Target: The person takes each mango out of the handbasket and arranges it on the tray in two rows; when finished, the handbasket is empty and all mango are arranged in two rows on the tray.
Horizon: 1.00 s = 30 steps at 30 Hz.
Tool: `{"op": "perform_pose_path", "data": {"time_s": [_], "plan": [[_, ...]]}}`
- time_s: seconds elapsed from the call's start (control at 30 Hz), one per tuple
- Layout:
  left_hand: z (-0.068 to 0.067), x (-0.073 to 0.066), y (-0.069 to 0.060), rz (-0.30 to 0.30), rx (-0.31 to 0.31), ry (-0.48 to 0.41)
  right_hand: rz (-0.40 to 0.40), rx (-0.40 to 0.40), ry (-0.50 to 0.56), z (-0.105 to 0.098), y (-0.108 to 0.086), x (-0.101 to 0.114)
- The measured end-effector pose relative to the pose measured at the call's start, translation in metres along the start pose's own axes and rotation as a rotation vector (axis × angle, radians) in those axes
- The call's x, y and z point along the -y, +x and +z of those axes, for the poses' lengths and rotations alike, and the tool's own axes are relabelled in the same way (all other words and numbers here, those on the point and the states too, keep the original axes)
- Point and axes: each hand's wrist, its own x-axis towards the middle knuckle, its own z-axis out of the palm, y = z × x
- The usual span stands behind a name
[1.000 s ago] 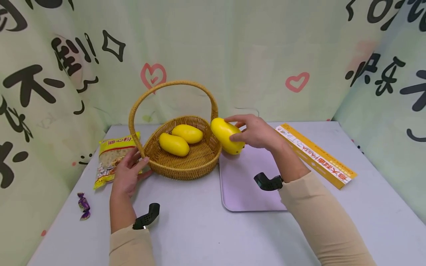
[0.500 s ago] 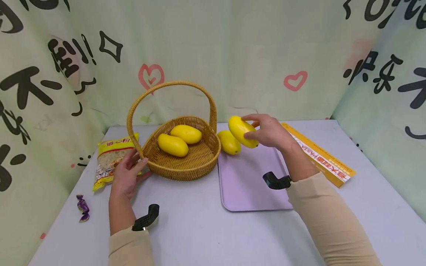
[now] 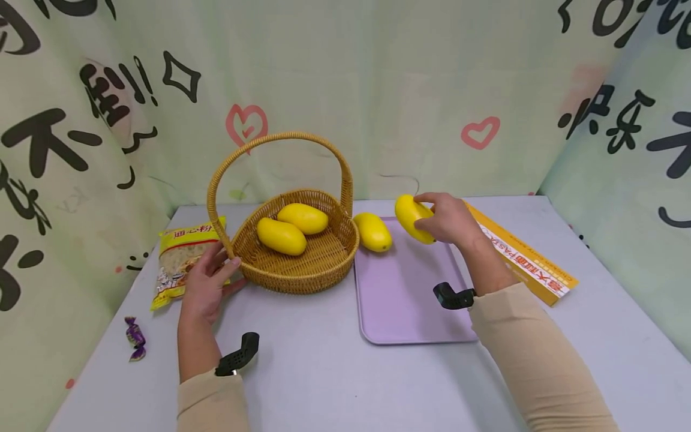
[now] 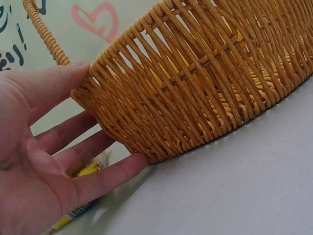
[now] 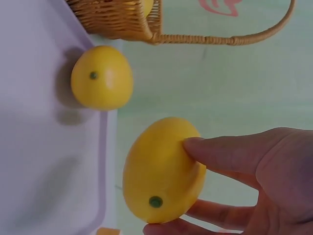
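My right hand [image 3: 449,219] pinches a yellow mango [image 3: 412,218] between thumb and fingers, above the back of the lilac tray [image 3: 399,300]. In the right wrist view, this mango [image 5: 161,171] shows its dark green stem spot. A second mango [image 3: 372,232] rests at the tray's back left corner, beside the basket. Two more mangoes, one in front [image 3: 281,236] and one behind [image 3: 303,218], lie inside the wicker basket [image 3: 302,284]. My left hand [image 3: 206,282] holds the basket's left side below the handle, thumb at the rim [image 4: 80,73] and fingers against the outer wall; some fingertips are hidden behind it.
A yellow bag of pasta [image 3: 178,264] lies behind the left hand, and a purple wrapped candy [image 3: 135,339] sits nearer the table's left edge. Right of the tray lies a long orange and white box [image 3: 523,258]. The basket's tall handle [image 3: 291,135] arches over it.
The right hand has carried its mango rightward, away from the basket and over the tray. This uncovers the mango at the tray's corner. The left hand and basket stay put.
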Motion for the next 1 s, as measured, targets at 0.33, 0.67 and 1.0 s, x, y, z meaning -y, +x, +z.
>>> {"op": "perform_pose_path", "data": {"time_s": [0.33,0.67,1.0], "plan": [[-0.001,-0.001,0.0,0.001,-0.006,0.006,0.09,-0.011,-0.019,0.016,0.017,-0.025],[0.0,-0.002,0.0,0.005,-0.009,0.005,0.133,0.013,-0.048,0.031,0.031,-0.035],[0.0,-0.001,0.0,0.005,0.007,0.009,0.165,-0.01,-0.02,0.041,0.036,-0.039]]}}
